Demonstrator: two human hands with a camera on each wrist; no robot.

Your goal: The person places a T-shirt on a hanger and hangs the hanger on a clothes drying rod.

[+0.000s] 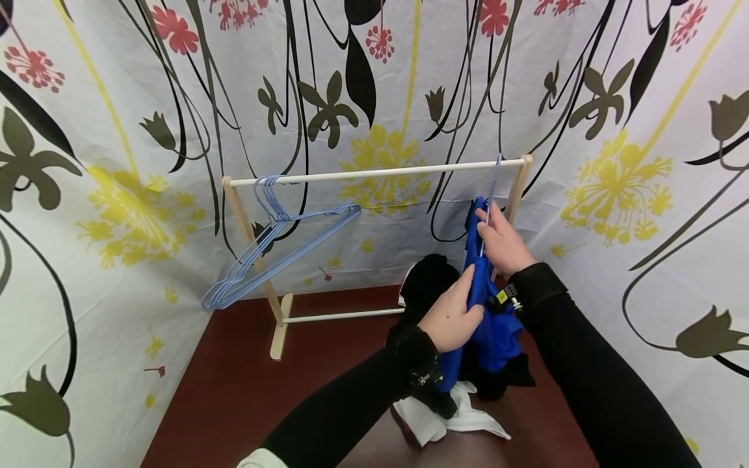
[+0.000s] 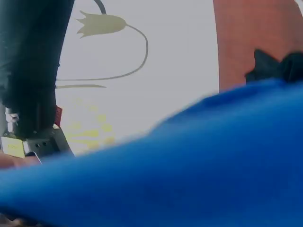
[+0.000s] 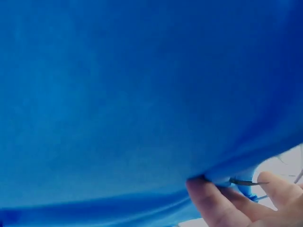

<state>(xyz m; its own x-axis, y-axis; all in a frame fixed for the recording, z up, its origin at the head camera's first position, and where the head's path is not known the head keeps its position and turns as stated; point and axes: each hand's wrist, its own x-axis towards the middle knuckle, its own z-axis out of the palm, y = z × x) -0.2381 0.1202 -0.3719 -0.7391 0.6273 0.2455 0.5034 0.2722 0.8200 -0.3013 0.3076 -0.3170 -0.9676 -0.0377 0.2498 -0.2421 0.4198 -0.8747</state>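
A blue garment [image 1: 490,318] hangs from a blue wire hanger [image 1: 495,179] hooked on the white rail [image 1: 380,172] of a small wooden rack, near its right post. My right hand [image 1: 497,240] pinches the hanger wire and the garment's top. My left hand [image 1: 453,315] grips the blue cloth lower down on its left side. Blue cloth [image 2: 189,170] fills most of the left wrist view. The garment [image 3: 142,94] fills the right wrist view, where my fingers [image 3: 213,201] pinch its edge and a thin wire.
Several empty blue hangers [image 1: 275,247] hang at the rail's left end, swung out to the left. Black clothes [image 1: 427,279] and a white cloth [image 1: 450,419] lie heaped on the dark red table [image 1: 246,383]. Flowered curtains close in the back and sides.
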